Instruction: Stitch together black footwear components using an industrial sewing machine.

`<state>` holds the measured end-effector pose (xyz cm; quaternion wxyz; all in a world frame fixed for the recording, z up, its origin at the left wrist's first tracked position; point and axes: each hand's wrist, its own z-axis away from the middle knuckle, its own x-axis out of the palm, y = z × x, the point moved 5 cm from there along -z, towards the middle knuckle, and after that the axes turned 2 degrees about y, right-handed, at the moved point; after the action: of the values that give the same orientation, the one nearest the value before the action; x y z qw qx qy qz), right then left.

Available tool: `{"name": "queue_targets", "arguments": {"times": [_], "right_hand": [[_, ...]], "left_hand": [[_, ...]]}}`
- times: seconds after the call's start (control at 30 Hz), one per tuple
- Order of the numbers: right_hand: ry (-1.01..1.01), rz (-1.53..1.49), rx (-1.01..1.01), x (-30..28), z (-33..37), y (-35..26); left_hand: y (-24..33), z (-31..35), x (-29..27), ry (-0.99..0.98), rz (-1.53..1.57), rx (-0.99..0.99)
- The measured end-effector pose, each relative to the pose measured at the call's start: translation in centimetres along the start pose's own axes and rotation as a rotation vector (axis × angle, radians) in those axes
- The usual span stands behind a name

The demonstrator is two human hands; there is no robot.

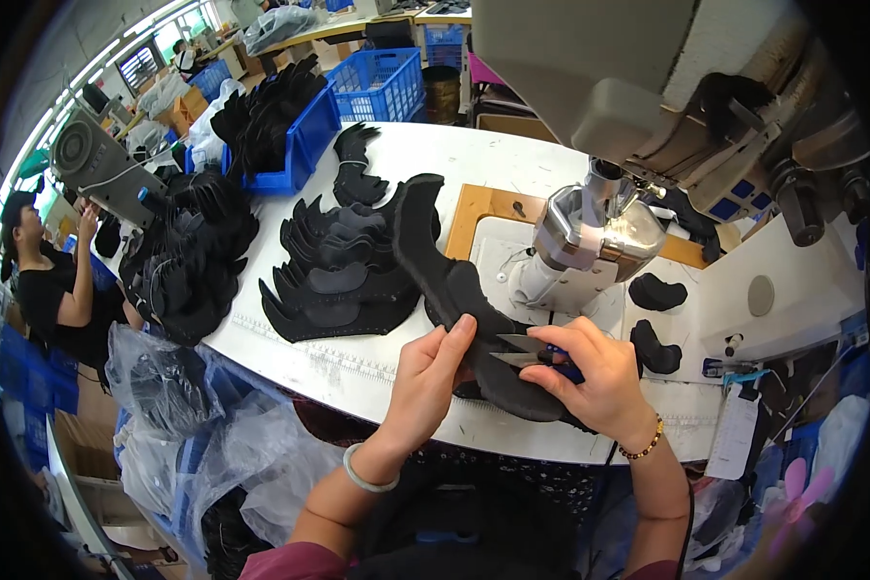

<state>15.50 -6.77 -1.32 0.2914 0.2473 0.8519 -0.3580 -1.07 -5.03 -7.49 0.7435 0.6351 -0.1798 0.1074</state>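
My left hand (423,375) grips the near edge of a long, curved black padded piece (423,222), thumb lying on top and fingers underneath. My right hand (590,372) is closed around thread snips (518,350) with a blue handle. Their two metal blades are apart and point left, across the black piece close to my left thumb. Whether the blades touch a thread is too small to tell. Just beyond the piece stands the sewing machine's metal post (575,242), its lamp lit. Two small curved black pieces (658,291) (655,348) lie right of the post.
Layered black pieces (333,275) lie left on the white table (261,314), with a dark heap (188,251) farther left. A blue bin (309,145) of pieces stands behind. The machine head (590,68) overhangs the right side. A person (58,280) works at far left.
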Motion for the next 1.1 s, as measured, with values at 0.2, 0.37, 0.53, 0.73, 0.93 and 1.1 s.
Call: {"name": "queue_targets", "arguments": {"times": [0.2,0.37,0.53,0.73,0.93,1.1], "right_hand": [[0.057,0.036,-0.089,0.3,0.1,0.0],[0.17,-0.091,-0.02,-0.3,0.6,0.8],[0.139,-0.145,0.08,-0.3,0.4,0.9],[0.02,-0.118,0.053,-0.1,0.4,0.5],[0.004,-0.141,0.058,0.1,0.1,0.4],[0.042,-0.125,0.055,0.3,0.2,1.0]], "left_hand": [[0.7,0.2,0.9,0.012,0.081,-0.014],[0.2,0.0,0.0,-0.03,0.056,0.027],[0.5,0.2,0.4,-0.057,0.068,0.045],[0.6,0.5,0.4,-0.061,0.06,0.049],[0.3,0.4,0.6,-0.084,0.069,0.04],[0.2,0.3,0.7,-0.089,0.085,0.026]]}}
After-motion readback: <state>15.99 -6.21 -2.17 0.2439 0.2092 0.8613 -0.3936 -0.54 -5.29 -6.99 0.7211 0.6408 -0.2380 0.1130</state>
